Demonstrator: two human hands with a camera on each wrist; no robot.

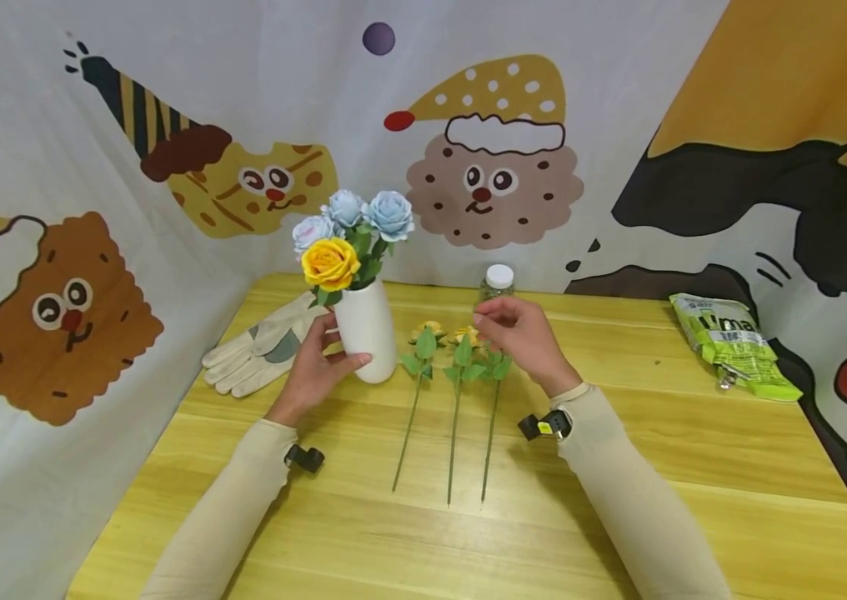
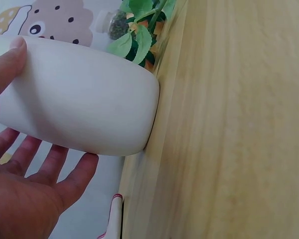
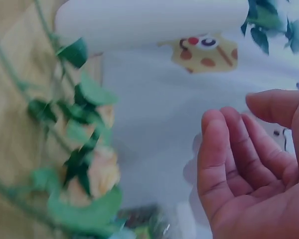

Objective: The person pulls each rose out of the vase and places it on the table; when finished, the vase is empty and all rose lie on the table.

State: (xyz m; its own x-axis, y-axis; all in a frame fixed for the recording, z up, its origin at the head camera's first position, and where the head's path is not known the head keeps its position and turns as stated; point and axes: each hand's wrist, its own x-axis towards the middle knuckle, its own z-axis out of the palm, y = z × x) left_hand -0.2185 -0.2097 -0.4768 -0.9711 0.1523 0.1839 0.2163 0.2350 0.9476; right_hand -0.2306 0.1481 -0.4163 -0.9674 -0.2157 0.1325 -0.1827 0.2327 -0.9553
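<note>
A white vase (image 1: pixel 366 329) stands upright on the table, holding pale blue roses (image 1: pixel 390 216) and one yellow rose (image 1: pixel 329 264). My left hand (image 1: pixel 317 364) grips the vase from its left side. In the left wrist view the thumb (image 2: pixel 9 64) lies on the vase's wall, with the fingers along the opposite side. Three yellow artificial roses (image 1: pixel 463 354) lie side by side to the right, stems toward me. Above their heads hovers my right hand (image 1: pixel 527 337), fingers loosely bent with thumb and fingertips apart and nothing between them, as the right wrist view shows.
White-and-grey work gloves (image 1: pixel 251 354) lie left of the vase. Behind the right hand stands a clear jar with a white lid (image 1: pixel 499 277). A green snack bag (image 1: pixel 734 346) lies at the table's back right. A cartoon-printed cloth (image 1: pixel 303 75) hangs behind the table.
</note>
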